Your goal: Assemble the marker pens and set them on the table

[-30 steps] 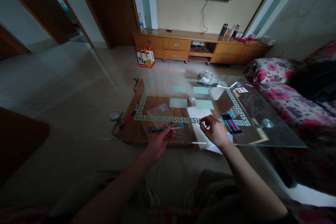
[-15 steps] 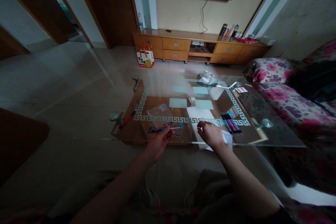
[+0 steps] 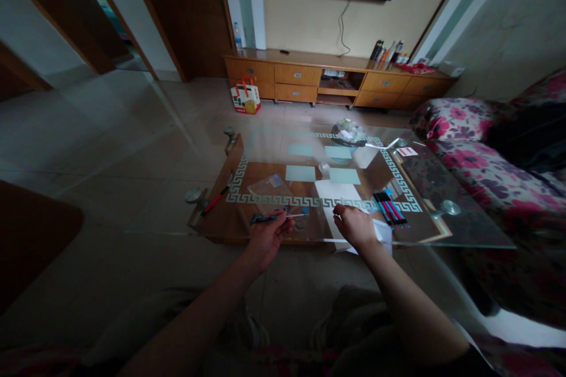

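Glass table (image 3: pixel 442 188) near edge | left hand (image 3: pixel 265 240) grips pen (image 3: pixel 272 217) | right hand (image 3: pixel 356 227) curled on paper (image 3: pixel 338 203)

You see a dim room; daylight glares off the glass desk (image 3: pixel 336 147) at 12 o'clock, edges bend, foreground sinks into shadow.

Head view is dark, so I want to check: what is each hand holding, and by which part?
The left hand pinches a pen near its middle. The right hand rests on the white paper; any grip cannot be told.
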A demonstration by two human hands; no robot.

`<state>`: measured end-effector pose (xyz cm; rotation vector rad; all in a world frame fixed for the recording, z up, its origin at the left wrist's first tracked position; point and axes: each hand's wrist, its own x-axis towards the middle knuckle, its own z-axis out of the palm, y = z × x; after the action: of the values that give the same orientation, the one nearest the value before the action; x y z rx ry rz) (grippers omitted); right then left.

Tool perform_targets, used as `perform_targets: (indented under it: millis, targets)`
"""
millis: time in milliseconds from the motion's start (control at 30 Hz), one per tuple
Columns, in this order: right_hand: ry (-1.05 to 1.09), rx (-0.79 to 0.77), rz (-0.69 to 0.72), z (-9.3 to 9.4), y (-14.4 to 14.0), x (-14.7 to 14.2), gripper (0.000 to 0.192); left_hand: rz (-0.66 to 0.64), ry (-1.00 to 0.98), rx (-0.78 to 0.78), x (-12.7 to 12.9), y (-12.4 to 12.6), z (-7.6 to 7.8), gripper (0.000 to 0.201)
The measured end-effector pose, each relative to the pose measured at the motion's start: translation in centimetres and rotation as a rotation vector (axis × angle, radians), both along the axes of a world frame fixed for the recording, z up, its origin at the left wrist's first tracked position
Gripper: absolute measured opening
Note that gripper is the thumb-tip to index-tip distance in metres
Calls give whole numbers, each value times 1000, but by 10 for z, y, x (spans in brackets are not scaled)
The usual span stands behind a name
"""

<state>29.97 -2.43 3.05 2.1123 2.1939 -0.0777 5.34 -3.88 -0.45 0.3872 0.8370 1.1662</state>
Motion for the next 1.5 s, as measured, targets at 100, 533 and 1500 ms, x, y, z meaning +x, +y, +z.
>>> perform_targets:
  millis: [100, 533, 1500]
  targets:
    - [11, 10, 1, -2, 0, 1, 19, 0, -1, -6, 0, 0, 0, 24]
    - [460, 181, -93, 1, -3, -1, 21, -3, 1, -18, 0, 0, 0, 24]
    - [1770, -448, -67, -7, -28, -58, 53, 34, 580, 360, 2, -3, 2, 16]
